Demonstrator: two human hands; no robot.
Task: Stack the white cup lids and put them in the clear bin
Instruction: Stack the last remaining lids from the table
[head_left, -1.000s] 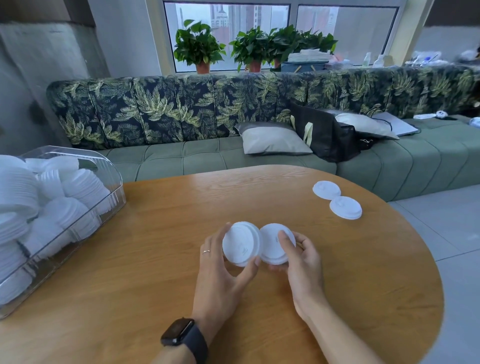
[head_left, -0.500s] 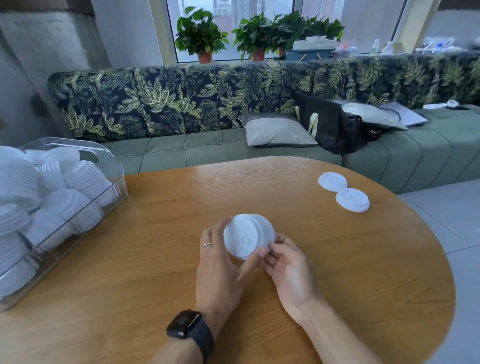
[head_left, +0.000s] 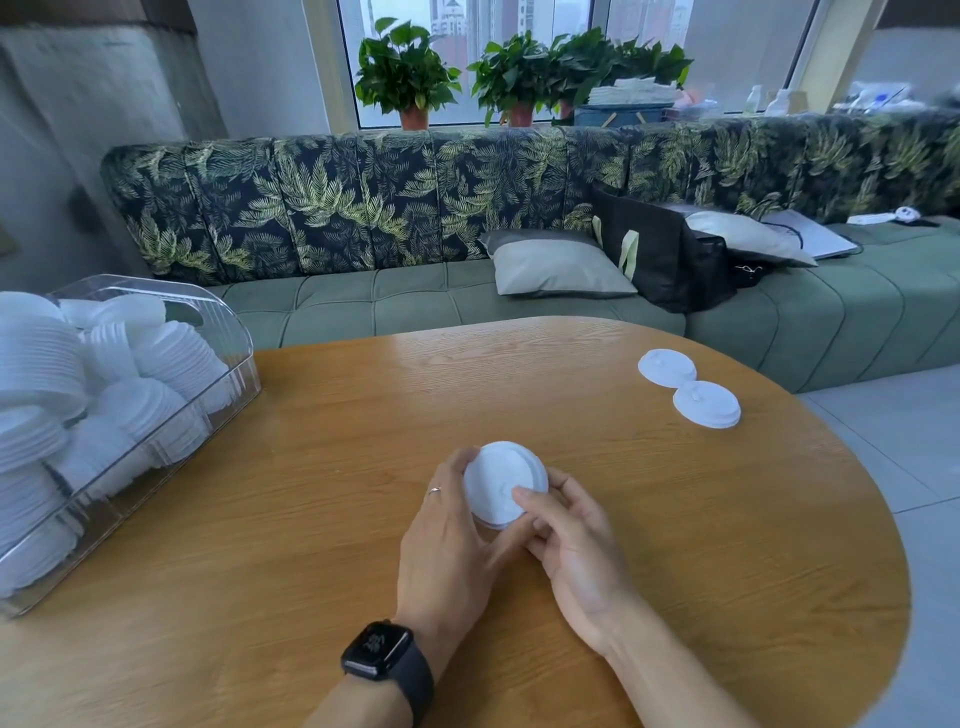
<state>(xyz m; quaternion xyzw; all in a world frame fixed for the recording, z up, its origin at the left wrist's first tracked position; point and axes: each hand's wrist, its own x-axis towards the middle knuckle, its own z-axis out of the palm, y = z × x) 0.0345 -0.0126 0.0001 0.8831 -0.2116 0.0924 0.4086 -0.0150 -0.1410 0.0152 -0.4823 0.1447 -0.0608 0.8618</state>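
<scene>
At the left edge of the table (head_left: 311, 519), the clear bin (head_left: 236, 358) is already packed with stacked white lids (head_left: 156, 364). Near the front edge, a small lid stack (head_left: 501, 483) is gripped by the left hand (head_left: 452, 545) and pinched by the right hand (head_left: 576, 556); its binning is judged outstanding. Toward the right edge, two loose lids (head_left: 706, 404) lie unstacked.

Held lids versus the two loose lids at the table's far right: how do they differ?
The held lids are tilted up, pinched between left grip and right grip; the loose lids lie flat on the table, untouched. Held lids overlap as one stack; loose lids sit side by side. Both are white, round.
</scene>
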